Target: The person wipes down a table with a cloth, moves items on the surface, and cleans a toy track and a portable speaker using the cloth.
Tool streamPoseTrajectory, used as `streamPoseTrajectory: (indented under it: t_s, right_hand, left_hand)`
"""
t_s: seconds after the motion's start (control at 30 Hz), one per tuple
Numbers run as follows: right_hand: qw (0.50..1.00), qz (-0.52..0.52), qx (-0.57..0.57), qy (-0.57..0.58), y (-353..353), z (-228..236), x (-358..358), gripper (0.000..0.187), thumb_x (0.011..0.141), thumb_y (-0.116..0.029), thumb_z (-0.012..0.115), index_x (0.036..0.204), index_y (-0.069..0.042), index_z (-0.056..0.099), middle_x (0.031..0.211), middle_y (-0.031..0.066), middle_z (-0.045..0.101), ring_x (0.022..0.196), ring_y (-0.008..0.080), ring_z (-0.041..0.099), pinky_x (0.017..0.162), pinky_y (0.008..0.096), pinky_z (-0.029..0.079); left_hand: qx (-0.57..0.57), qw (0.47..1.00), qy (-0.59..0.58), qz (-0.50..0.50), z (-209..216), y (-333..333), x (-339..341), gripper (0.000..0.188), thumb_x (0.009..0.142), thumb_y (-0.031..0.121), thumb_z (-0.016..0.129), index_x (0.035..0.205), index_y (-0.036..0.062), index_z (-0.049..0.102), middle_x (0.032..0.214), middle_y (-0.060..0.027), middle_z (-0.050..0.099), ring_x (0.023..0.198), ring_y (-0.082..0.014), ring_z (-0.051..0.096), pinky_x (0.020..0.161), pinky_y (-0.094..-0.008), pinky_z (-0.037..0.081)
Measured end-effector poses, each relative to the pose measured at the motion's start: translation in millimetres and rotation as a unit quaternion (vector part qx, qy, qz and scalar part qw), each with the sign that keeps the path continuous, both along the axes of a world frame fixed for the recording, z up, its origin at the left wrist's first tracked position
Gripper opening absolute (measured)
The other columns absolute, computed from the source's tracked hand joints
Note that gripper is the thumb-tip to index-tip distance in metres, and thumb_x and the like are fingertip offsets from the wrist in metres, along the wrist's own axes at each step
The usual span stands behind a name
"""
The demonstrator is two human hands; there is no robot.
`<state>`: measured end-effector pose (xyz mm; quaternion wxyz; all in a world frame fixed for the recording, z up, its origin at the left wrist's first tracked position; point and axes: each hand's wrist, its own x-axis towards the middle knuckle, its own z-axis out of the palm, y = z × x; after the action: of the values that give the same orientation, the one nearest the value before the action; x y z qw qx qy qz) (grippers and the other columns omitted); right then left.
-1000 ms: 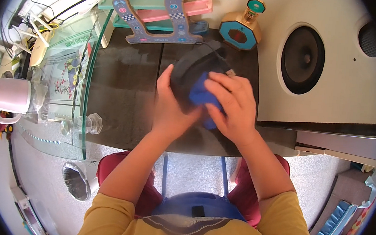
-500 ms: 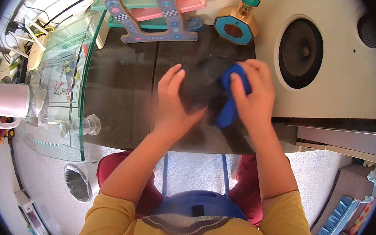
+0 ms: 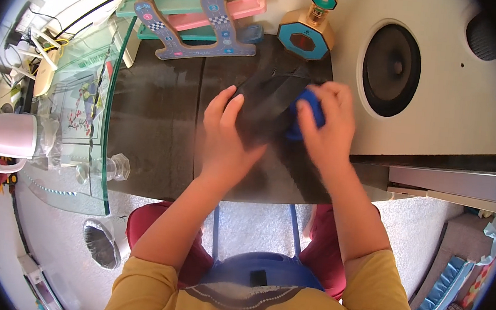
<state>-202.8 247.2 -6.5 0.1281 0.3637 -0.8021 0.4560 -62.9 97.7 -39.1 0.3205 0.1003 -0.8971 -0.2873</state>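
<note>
My left hand [image 3: 226, 135] is spread around the near left side of a dark, glossy black object [image 3: 274, 95], with its thumb and fingers wide apart. The object blends into the dark tabletop, so its kind and full outline cannot be made out. My right hand [image 3: 331, 118] is closed on a blue cloth [image 3: 310, 116], bunched against the right side of the black object. The right fingers are slightly smeared by motion.
Behind my hands stand a toy ramp track [image 3: 212, 25] and a gold and teal octagonal bottle [image 3: 306, 39]. A large white speaker [image 3: 440, 113] borders the right. At left, a glass shelf [image 3: 106, 160] holds a pink mug [image 3: 12, 134]. A lined bin [image 3: 101, 245] stands below.
The blue cloth is now bunched more under my right hand, its hanging end no longer showing. The black object appears shifted or tilted. My left hand keeps nearly the same place.
</note>
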Motion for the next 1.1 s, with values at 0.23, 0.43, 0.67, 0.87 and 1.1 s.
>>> streamPoseTrajectory:
  t_s: [0.23, 0.43, 0.67, 0.87, 1.1]
  right_hand:
    - [0.999, -0.002, -0.024, -0.039, -10.1, -6.7, -4.0, 0.029, 0.091, -0.012, 0.076, 0.118, -0.005, 0.069, 0.115, 0.0140, 0.060, 0.103, 0.0338, 0.065, 0.089, 0.0382, 0.054]
    - [0.993, 0.002, -0.058, -0.107, -20.5, -45.4, 4.1, 0.031, 0.099, -0.018, 0.068, 0.125, -0.002, 0.063, 0.120, 0.0183, 0.060, 0.110, 0.0373, 0.063, 0.097, 0.0404, 0.051]
    - [0.950, 0.017, 0.079, -0.302, -22.8, -81.4, -7.1, 0.032, 0.103, -0.025, 0.064, 0.124, 0.000, 0.064, 0.122, 0.0219, 0.062, 0.112, 0.0427, 0.063, 0.096, 0.0438, 0.051]
    - [0.985, 0.038, -0.022, -0.167, -27.7, -49.8, -0.1, 0.031, 0.104, -0.024, 0.062, 0.123, 0.000, 0.063, 0.120, 0.0206, 0.062, 0.109, 0.0400, 0.064, 0.096, 0.0420, 0.051]
    - [0.947, 0.093, 0.141, -0.272, -16.1, -73.3, -20.2, 0.039, 0.106, -0.032, 0.060, 0.127, 0.001, 0.062, 0.108, 0.0196, 0.067, 0.101, 0.0343, 0.067, 0.090, 0.0401, 0.052]
  left_hand:
    - [0.062, 0.998, -0.006, 0.011, 5.3, -15.6, 2.9, 0.111, 0.071, 0.004, 0.090, 0.157, 0.0048, 0.020, 0.154, -0.0237, 0.036, 0.142, -0.0407, 0.043, 0.119, -0.0464, 0.037]
    - [0.143, 0.989, -0.024, 0.022, 1.4, -22.8, 3.4, 0.111, 0.074, 0.007, 0.090, 0.159, 0.0037, 0.017, 0.150, -0.0229, 0.039, 0.139, -0.0342, 0.046, 0.118, -0.0426, 0.038]
    - [0.306, 0.951, 0.021, 0.046, 4.2, -31.6, 1.1, 0.110, 0.077, 0.012, 0.089, 0.158, 0.0008, 0.016, 0.151, -0.0232, 0.040, 0.140, -0.0334, 0.046, 0.116, -0.0416, 0.040]
    - [0.441, 0.897, 0.024, 0.024, -2.1, -36.2, 2.4, 0.106, 0.086, 0.010, 0.085, 0.161, 0.0055, 0.010, 0.153, -0.0183, 0.039, 0.140, -0.0279, 0.045, 0.116, -0.0407, 0.041]
    - [0.493, 0.868, 0.040, 0.052, 7.6, -43.2, 4.9, 0.099, 0.087, 0.007, 0.083, 0.162, 0.0077, 0.018, 0.153, -0.0147, 0.043, 0.139, -0.0283, 0.047, 0.116, -0.0413, 0.042]
